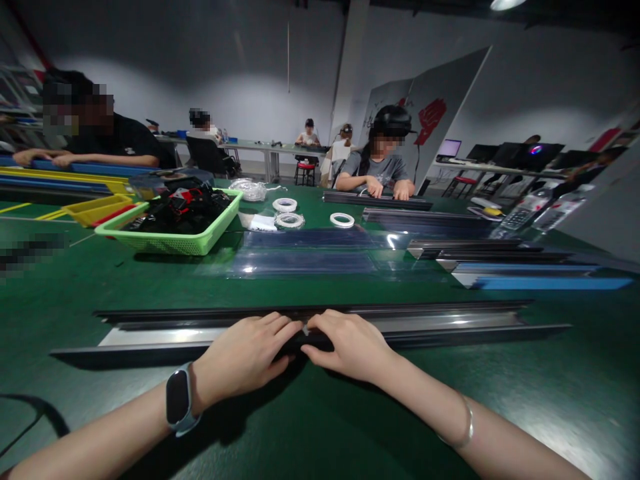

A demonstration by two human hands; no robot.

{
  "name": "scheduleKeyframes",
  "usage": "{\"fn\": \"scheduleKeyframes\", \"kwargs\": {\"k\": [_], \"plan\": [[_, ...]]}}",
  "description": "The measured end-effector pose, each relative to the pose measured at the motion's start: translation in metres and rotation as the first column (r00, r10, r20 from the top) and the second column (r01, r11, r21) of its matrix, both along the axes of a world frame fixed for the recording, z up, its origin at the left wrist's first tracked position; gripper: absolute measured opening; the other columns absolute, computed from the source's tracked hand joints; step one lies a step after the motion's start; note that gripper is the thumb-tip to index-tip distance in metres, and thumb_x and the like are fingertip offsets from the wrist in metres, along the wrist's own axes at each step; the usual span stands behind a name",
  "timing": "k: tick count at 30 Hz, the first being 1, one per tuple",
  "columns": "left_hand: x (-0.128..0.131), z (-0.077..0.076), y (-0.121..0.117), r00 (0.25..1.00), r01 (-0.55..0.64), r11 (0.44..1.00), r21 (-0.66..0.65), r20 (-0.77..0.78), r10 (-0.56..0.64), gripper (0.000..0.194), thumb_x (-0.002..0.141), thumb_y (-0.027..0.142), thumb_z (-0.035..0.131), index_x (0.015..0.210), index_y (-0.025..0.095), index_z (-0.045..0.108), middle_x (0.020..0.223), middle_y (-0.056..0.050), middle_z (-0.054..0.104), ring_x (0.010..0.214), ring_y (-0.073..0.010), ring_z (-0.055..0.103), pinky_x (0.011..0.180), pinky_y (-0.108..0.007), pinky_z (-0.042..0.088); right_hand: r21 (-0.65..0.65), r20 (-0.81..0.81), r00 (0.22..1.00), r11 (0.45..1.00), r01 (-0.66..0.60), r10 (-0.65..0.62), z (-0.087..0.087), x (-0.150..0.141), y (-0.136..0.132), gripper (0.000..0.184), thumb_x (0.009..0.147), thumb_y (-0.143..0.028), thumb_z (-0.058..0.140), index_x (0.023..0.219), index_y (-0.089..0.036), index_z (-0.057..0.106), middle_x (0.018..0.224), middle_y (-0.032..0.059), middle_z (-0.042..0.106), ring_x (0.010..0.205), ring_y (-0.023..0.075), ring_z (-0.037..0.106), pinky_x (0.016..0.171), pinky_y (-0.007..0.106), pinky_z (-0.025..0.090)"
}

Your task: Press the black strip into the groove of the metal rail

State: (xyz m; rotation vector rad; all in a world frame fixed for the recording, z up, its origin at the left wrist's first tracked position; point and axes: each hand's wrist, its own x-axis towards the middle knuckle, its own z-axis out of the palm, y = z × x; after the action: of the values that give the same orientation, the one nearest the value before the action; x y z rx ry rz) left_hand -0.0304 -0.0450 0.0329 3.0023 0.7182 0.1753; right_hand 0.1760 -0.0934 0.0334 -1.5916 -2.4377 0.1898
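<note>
A long dark metal profile (pixel 450 323) with a silvery inner face lies across the green table (pixel 500 413) in front of me. My left hand (pixel 245 353), with a dark smartwatch on its wrist, rests on the profile's near edge, fingers together. My right hand (pixel 350 343), with a thin bracelet on its wrist, lies beside it. The fingertips of both hands meet over a tiny pale piece (pixel 305 328) on the profile; I cannot make out what it is.
A green basket (pixel 200 243) of black and red parts stands at the back left, a yellow tray (pixel 95 208) beside it. Tape rolls (pixel 342 219), clear plastic sheets (pixel 310 263) and more stacked profiles (pixel 525 270) lie beyond. Several people work at this and farther tables.
</note>
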Motion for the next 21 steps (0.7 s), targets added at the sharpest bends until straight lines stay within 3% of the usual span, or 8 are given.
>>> {"fn": "scheduleKeyframes", "kwargs": {"k": [4, 21], "plan": [[-0.0003, -0.0013, 0.0005, 1.000, -0.013, 1.000, -0.012, -0.021, 0.013, 0.033, 0.088, 0.029, 0.045, 0.120, 0.021, 0.044, 0.102, -0.006, 0.060, 0.094, -0.0212, 0.057, 0.084, -0.036, 0.048, -0.008, 0.027, 1.000, 1.000, -0.009, 0.009, -0.0014, -0.0006, 0.0012, 0.035, 0.085, -0.048, 0.046, 0.102, -0.019, 0.056, 0.091, 0.0060, 0.063, 0.086, 0.0195, 0.060, 0.073, 0.029, 0.043], [0.0004, 0.0004, 0.0015, 1.000, 0.013, 1.000, -0.021, -0.014, -0.013, 0.036, 0.086, 0.028, 0.047, 0.121, 0.021, 0.043, 0.109, -0.006, 0.058, 0.099, -0.0215, 0.055, 0.087, -0.036, 0.046, 0.009, 0.006, 1.000, 1.000, -0.020, 0.020, -0.0020, -0.0005, 0.0008, 0.034, 0.084, -0.048, 0.047, 0.103, -0.021, 0.056, 0.091, 0.0042, 0.064, 0.084, 0.0197, 0.061, 0.071, 0.029, 0.043]]}}
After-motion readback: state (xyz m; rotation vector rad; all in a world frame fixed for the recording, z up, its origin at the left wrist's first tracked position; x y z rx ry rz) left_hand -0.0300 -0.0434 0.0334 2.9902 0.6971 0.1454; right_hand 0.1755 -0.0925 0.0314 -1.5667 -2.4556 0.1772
